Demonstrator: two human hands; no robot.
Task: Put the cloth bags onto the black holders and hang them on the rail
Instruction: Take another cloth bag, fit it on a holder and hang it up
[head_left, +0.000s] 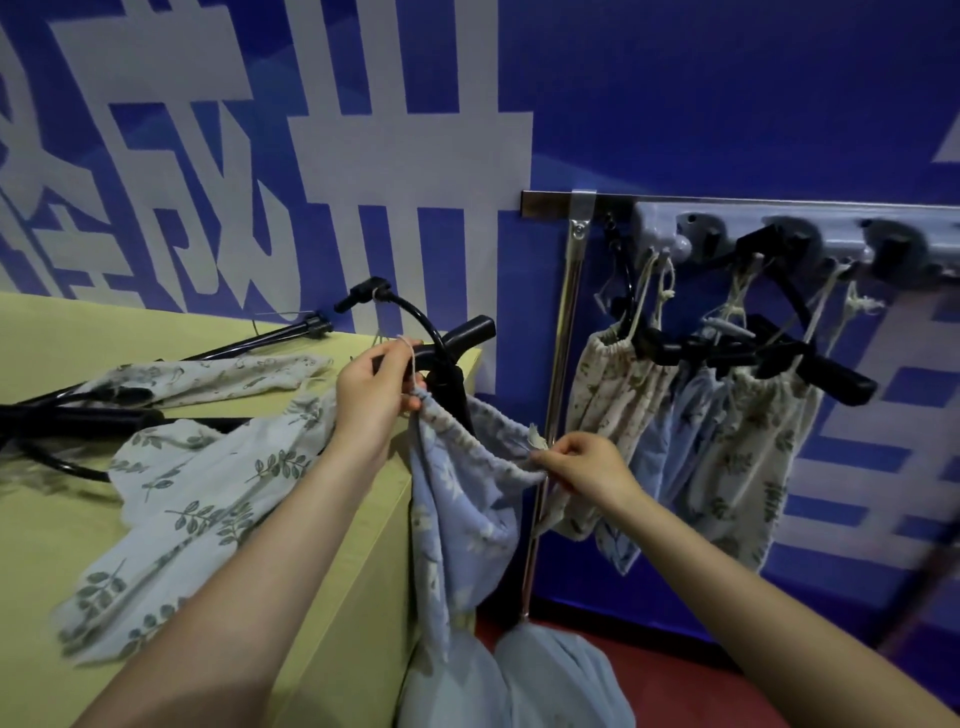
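At the right edge of the pale yellow-green tabletop (62, 525), near the centre of our view, we work a light blue drawstring cloth bag with a pale leaf print (457, 499) onto a curved black plastic holder (441, 364). Our left hand (371, 397) pinches the gathered rim of the bag together with its thin cord, right against the holder's stem. Our right hand (582, 467), at about four o'clock from the left, pinches the opposite side of the rim, so the bag's mouth is stretched between the two hands. The rest of the bag hangs down past the tabletop's edge.

On the tabletop at nine o'clock lies a white cloth bag printed with green leaf sprigs (171, 514), partly draped over the front edge. Behind it, at ten o'clock, lies a second pale printed bag (208, 376), beside more black holders lying flat (78, 415).

At three o'clock, a grey rail with round pegs (831, 241) is fixed to the blue wall with large white lettering (727, 104). Several bags already on black holders (727, 441) hang from it, bunched close together and touching one another. A thin metal pole (558, 364) stands upright between the tabletop and these hanging bags.
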